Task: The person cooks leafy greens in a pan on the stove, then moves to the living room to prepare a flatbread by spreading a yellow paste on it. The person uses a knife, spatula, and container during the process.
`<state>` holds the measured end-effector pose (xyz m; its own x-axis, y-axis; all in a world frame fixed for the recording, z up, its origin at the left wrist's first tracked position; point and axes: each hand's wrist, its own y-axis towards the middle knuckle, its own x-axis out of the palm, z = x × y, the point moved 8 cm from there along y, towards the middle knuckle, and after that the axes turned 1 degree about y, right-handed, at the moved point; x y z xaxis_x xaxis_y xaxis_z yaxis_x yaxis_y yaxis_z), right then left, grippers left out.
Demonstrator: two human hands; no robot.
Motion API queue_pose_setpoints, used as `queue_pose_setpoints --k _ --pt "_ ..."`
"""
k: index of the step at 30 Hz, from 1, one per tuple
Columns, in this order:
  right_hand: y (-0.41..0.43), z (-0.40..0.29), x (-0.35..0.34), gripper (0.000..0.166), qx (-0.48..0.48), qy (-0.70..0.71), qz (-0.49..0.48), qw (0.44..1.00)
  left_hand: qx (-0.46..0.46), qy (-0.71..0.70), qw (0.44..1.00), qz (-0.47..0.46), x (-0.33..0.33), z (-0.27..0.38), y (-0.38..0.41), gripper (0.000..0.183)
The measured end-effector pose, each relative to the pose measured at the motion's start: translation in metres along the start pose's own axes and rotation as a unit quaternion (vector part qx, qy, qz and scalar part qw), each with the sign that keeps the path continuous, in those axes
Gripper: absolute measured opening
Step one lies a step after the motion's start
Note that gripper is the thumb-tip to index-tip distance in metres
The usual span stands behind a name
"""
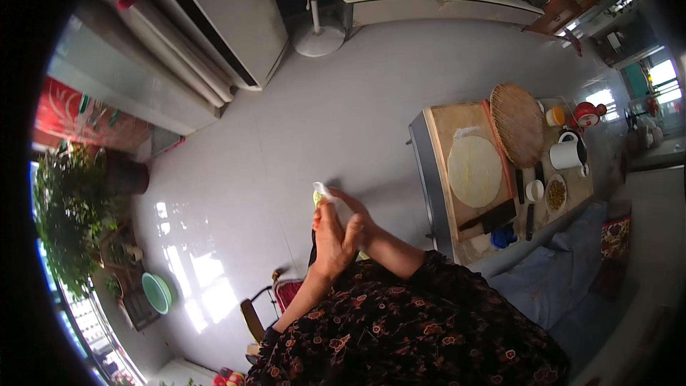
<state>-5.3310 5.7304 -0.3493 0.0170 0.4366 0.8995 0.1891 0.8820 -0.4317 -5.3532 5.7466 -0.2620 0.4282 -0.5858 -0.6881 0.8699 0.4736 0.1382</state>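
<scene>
In front of my body, over the floor, my two hands are pressed together. My left hand [333, 244] and my right hand [358, 222] close around a thin white piece of tissue or cloth [320, 188], whose tip sticks out past the fingers. Blur and the fingers hide most of it. Just beneath that tip shows a bit of yellow-green patterned material, perhaps a slipper [317, 199]. To the right, apart from both hands, a round rolled-out sheet of dough [475, 171] lies flat on a wooden board [461, 118]. A cleaver [494, 219] rests by its near edge.
The low table also bears a round woven tray [517, 124], a white jug [567, 154], a small white bowl [534, 191], a plate of chopped food [556, 194] and a jar with an orange lid [556, 116]. A pedestal fan [319, 37] stands ahead; a green basin [156, 293] sits left.
</scene>
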Motion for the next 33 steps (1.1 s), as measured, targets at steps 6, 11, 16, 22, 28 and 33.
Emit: queue_pose_setpoints --k 6,11,16,22,28,33 --pt "0.039 -0.109 0.054 0.042 -0.038 0.027 -0.028 0.999 0.008 -0.602 0.720 -0.346 -0.051 0.043 0.143 0.050" --pt "0.023 -0.160 0.092 0.028 -0.160 -0.584 -0.023 0.795 -0.229 -0.857 0.414 -0.202 0.009 0.077 0.281 0.056" --pt "0.038 -0.280 0.095 0.024 -0.330 -0.752 0.025 0.571 -0.129 -0.798 0.567 -0.156 0.095 0.080 0.382 0.045" --pt "0.051 -0.503 0.120 0.032 -0.334 -0.210 -0.134 0.909 0.148 -0.451 0.842 -0.255 0.198 0.171 0.492 0.024" --pt "-0.022 -0.745 0.067 0.042 -0.514 0.026 -0.104 0.851 0.218 -0.434 0.852 -0.194 0.273 0.249 0.604 0.017" --pt "-0.075 -0.851 0.060 0.029 -0.578 -0.520 0.342 0.528 -0.314 -0.617 0.563 -0.451 0.454 0.227 0.653 0.036"
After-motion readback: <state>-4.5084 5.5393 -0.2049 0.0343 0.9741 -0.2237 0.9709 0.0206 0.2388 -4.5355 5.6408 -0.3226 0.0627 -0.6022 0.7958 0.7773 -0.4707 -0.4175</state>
